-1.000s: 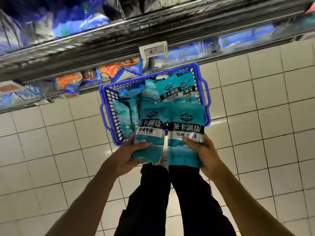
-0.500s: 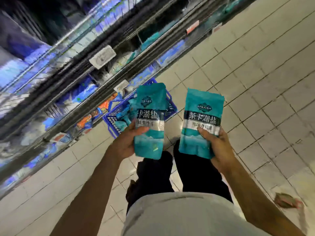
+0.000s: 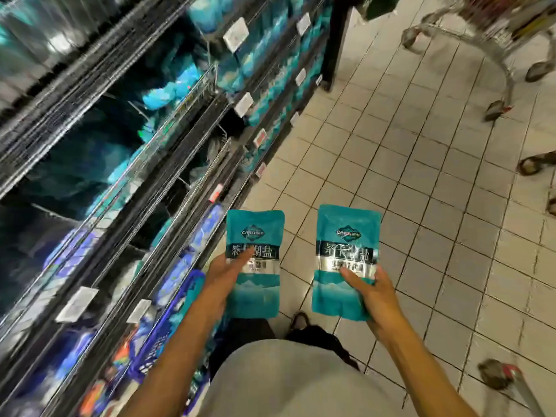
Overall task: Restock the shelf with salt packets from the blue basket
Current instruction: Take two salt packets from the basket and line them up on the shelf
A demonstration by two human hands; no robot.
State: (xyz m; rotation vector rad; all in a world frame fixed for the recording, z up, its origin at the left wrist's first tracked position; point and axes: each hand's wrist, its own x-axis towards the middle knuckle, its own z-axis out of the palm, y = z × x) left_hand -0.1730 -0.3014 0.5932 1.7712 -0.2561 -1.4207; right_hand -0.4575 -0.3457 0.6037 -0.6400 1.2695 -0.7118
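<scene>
Both packets are up and clear of the blue basket now, left hand and right hand each clasping one teal salt packet beside the shelf, ready for stocking.

Grey shirt, dark trousers, bare forearms
</scene>
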